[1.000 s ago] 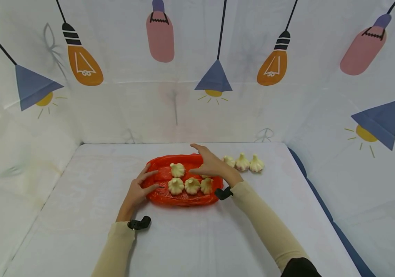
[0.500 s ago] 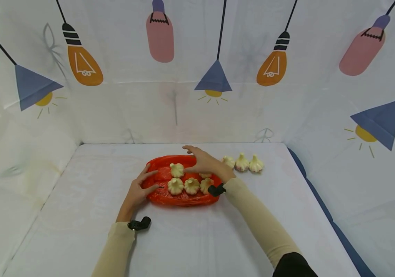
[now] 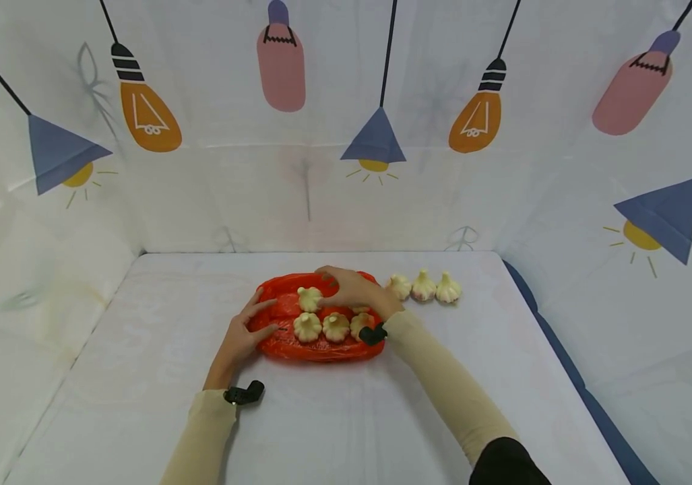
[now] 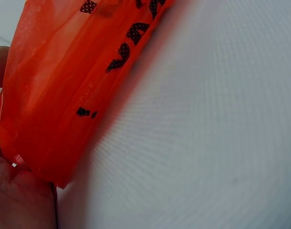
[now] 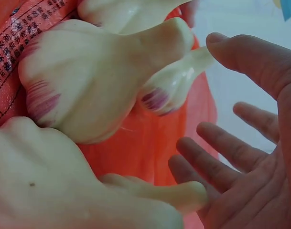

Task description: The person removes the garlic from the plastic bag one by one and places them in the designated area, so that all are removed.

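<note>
A red plastic bag (image 3: 288,351) with black print lies spread in an oval with a raised rim. Several garlic bulbs (image 3: 336,327) sit in it, one at the back left (image 3: 309,299) and one partly covered by the right arm. My left hand (image 3: 241,337) rests on the left rim, fingers spread over the edge; in the left wrist view its palm (image 4: 16,200) is outside the bag wall. Over the bag's back right, my right hand (image 3: 352,288) has thumb and fingers apart. In the right wrist view no bulb lies between its fingers (image 5: 221,148); large garlic bulbs (image 5: 88,76) stand beside it.
Three more garlic bulbs (image 3: 423,285) stand in a row on the white table (image 3: 321,417), right of the bag. A white curtain (image 3: 224,195) printed with lamps hangs behind and along both sides. Black wrist cameras (image 3: 244,393) sit on both wrists.
My right hand has moved left over the bag, and its raised fingers have come lower toward the back rim. The left hand and the garlic bulbs have stayed in place.
</note>
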Demonstrator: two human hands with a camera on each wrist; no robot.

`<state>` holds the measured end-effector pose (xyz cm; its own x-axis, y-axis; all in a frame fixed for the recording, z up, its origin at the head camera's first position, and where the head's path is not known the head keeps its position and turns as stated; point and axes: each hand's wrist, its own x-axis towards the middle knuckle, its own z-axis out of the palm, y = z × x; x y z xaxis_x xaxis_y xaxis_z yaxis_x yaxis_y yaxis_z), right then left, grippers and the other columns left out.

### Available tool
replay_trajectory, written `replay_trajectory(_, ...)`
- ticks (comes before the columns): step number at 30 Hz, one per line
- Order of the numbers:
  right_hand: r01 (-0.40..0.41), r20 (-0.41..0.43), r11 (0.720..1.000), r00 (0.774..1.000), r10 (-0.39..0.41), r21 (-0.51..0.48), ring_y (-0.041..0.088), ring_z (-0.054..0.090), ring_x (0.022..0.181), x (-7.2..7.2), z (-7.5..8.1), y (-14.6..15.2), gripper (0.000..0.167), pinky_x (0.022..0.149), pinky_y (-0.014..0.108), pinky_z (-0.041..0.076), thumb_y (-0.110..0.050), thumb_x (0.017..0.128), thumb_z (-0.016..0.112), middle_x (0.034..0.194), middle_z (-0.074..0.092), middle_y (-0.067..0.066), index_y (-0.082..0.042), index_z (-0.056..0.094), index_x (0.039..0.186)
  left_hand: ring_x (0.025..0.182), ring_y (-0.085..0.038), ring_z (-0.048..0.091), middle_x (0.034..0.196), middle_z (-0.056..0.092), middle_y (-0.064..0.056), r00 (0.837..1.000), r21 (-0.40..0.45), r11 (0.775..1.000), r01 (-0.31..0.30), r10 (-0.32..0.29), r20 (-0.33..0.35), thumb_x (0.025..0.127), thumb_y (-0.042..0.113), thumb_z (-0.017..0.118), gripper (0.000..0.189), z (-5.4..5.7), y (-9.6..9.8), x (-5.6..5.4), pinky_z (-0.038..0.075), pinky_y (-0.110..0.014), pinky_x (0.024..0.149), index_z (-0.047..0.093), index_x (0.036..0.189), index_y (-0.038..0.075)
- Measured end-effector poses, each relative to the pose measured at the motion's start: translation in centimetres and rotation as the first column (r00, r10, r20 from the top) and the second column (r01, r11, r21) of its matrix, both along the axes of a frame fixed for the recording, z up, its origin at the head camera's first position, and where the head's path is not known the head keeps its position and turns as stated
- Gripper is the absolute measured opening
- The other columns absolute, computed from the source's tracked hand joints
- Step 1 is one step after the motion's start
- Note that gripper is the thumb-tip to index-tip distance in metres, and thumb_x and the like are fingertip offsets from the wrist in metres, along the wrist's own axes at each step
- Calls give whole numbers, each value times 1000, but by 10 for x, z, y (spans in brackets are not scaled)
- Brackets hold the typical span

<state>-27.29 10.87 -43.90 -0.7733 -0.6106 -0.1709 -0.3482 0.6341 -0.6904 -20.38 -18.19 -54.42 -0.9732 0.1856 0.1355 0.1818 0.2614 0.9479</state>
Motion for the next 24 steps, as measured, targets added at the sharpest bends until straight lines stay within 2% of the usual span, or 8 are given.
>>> replay_trajectory(8,23,39,1000,999,-23,4,25,52,137,-3,-12,-6,68,114,45,46,-34,94,75,150,55,5,-15,47,152,160,-38,11,172,20,-12,1000,6,1000,-2,2,0,90,9,79,58,0,1,0,10,-64,127,58,143,2)
replay_trajectory(16,10,8,999,1000,-11,41,24,56,130,-5,-18,-11,57,111,44,48,-33,95,73,146,58,6,-16,54,146,161,-35,11,172,21,-7,1000,-2,1000,-10,10,-8,90,12,80,58,-1,1,0,10,-61,128,59,143,5)
replay_trajectory(24,15,-11,999,1000,-14,44,21,59,125,-7,-23,-15,49,109,42,49,-27,96,74,145,60,4,-17,59,141,160,-36,12,172,21,-8,1000,-14,1000,-11,11,-11,90,11,79,59,-2,0,-1,11,-63,127,58,144,5)
